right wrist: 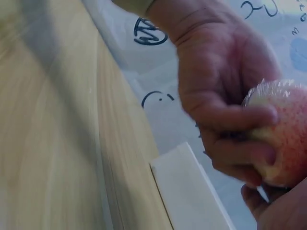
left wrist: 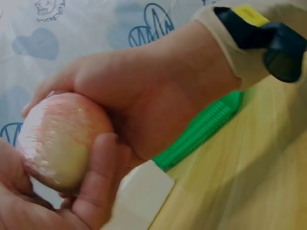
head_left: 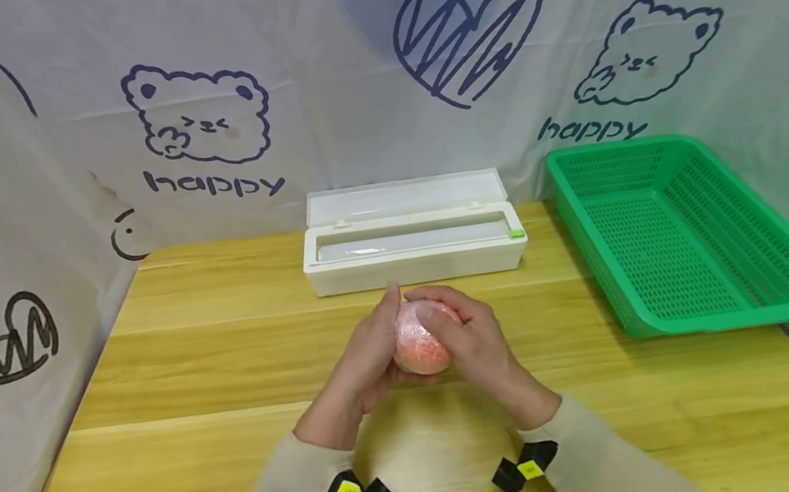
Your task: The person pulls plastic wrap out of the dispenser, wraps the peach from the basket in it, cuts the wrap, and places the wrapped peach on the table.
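Both hands hold an apple (head_left: 419, 343) wrapped in clear, shiny film, over the near middle of the table. It is red over pale yellow. My left hand (head_left: 367, 351) cups its left side, fingers curling beneath. From the right, my right hand (head_left: 479, 339) grips it, its thumb lying across the front. In the left wrist view the film looks tight and glossy over the apple (left wrist: 64, 139). Some crinkled film stands up on the apple (right wrist: 292, 129) in the right wrist view. Just beyond the hands sits a white cling film dispenser (head_left: 416, 268), its lid raised.
A green plastic basket (head_left: 678, 322) with slotted walls stands at the right of the wooden table (head_left: 215, 372). Along the dispenser's front edge is a small green piece (head_left: 516, 234). White cloth (head_left: 336, 103) with bear and heart drawings hangs behind and at the sides.
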`<action>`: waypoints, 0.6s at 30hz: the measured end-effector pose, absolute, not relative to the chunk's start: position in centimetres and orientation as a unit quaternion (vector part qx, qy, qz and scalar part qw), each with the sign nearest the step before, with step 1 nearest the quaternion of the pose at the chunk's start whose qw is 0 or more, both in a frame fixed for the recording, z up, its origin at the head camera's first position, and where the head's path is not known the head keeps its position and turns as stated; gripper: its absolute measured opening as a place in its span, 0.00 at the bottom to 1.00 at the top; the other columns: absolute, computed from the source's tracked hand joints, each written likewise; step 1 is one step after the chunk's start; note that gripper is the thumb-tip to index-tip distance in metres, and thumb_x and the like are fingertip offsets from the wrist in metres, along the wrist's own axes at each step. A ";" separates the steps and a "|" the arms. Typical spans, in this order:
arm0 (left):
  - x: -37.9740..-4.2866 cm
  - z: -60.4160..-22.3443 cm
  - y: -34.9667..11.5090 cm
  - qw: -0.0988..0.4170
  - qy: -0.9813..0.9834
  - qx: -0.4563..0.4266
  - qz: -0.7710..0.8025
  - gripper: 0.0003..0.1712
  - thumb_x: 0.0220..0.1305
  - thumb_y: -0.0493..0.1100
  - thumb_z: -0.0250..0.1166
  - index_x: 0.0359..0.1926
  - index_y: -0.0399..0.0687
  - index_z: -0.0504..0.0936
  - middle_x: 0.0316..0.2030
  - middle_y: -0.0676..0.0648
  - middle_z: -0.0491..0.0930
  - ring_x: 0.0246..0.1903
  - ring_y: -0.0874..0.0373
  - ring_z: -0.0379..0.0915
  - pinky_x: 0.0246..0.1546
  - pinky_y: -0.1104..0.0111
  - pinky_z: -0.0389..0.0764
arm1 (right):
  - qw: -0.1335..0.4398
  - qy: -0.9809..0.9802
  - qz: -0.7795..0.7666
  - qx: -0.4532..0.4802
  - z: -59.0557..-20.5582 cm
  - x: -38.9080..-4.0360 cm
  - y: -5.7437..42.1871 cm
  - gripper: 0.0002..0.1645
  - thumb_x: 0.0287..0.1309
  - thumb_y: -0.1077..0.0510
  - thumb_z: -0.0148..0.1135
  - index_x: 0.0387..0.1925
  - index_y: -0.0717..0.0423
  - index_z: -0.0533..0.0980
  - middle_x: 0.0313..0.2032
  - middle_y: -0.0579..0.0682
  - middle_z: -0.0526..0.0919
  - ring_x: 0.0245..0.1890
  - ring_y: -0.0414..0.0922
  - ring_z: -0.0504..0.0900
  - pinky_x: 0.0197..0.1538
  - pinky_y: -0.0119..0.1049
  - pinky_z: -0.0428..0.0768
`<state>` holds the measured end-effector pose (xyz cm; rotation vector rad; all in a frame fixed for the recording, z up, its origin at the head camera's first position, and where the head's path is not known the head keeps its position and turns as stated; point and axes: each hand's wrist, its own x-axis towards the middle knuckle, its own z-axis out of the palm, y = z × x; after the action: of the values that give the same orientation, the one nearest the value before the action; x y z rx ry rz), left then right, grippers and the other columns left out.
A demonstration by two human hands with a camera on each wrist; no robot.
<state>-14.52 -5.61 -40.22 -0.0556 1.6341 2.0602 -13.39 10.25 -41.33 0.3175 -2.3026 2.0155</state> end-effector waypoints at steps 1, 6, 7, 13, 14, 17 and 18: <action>-14.4 -40.3 -5.6 0.249 0.597 -0.021 0.762 0.39 0.82 0.69 0.39 0.65 0.39 0.71 0.44 0.40 0.83 0.33 0.52 0.88 0.33 0.57 0.91 | 0.039 -0.745 0.661 0.083 -41.4 -13.5 10.2 0.20 0.73 0.53 0.57 0.56 0.60 0.83 0.55 0.57 0.87 0.52 0.49 0.83 0.54 0.39 0.83; -13.8 -40.6 -4.6 0.210 0.627 0.020 0.750 0.37 0.83 0.68 0.37 0.66 0.39 0.61 0.37 0.38 0.84 0.27 0.55 0.86 0.30 0.64 0.89 | 0.049 -0.692 0.717 -0.063 -41.6 -14.2 9.6 0.19 0.74 0.49 0.56 0.42 0.60 0.86 0.42 0.49 0.87 0.47 0.43 0.81 0.54 0.35 0.79; -13.8 -40.7 -4.3 0.198 0.640 0.026 0.742 0.36 0.84 0.67 0.37 0.65 0.39 0.61 0.35 0.39 0.83 0.24 0.56 0.84 0.27 0.65 0.88 | 0.046 -0.684 0.723 -0.082 -41.6 -14.2 9.5 0.19 0.74 0.49 0.57 0.40 0.60 0.85 0.39 0.48 0.87 0.45 0.42 0.81 0.53 0.36 0.78; -13.8 -41.1 -3.6 0.147 0.674 -0.008 0.724 0.27 0.85 0.61 0.38 0.53 0.41 0.65 0.22 0.44 0.76 0.14 0.60 0.75 0.14 0.70 0.77 | 0.004 -0.694 0.715 -0.085 -41.4 -13.9 9.2 0.22 0.75 0.44 0.56 0.39 0.59 0.81 0.35 0.47 0.82 0.42 0.43 0.78 0.49 0.36 0.77; -13.8 -41.1 -3.7 0.152 0.664 -0.021 0.732 0.27 0.85 0.61 0.38 0.52 0.41 0.67 0.20 0.45 0.77 0.13 0.60 0.75 0.13 0.70 0.76 | -0.002 -0.699 0.711 -0.074 -41.3 -14.0 9.3 0.22 0.75 0.44 0.55 0.40 0.59 0.80 0.37 0.48 0.82 0.43 0.44 0.77 0.50 0.36 0.76; -13.9 -40.8 -4.1 0.183 0.623 -0.053 0.758 0.30 0.83 0.62 0.41 0.52 0.40 0.73 0.18 0.47 0.78 0.11 0.62 0.74 0.11 0.71 0.75 | -0.015 -0.716 0.697 -0.034 -40.9 -14.1 9.7 0.24 0.77 0.44 0.52 0.50 0.60 0.80 0.47 0.52 0.84 0.51 0.46 0.77 0.58 0.39 0.75; -13.9 -40.8 -4.1 0.196 0.606 -0.061 0.768 0.31 0.82 0.63 0.42 0.51 0.39 0.75 0.17 0.47 0.78 0.11 0.62 0.74 0.11 0.72 0.75 | -0.019 -0.716 0.698 -0.020 -40.9 -14.2 9.8 0.24 0.78 0.45 0.50 0.53 0.60 0.81 0.51 0.53 0.84 0.55 0.46 0.78 0.62 0.41 0.74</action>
<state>-13.93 -4.15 -40.78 -0.1702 1.6983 2.1513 -14.21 9.78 -40.88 -0.0633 -2.2772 2.2189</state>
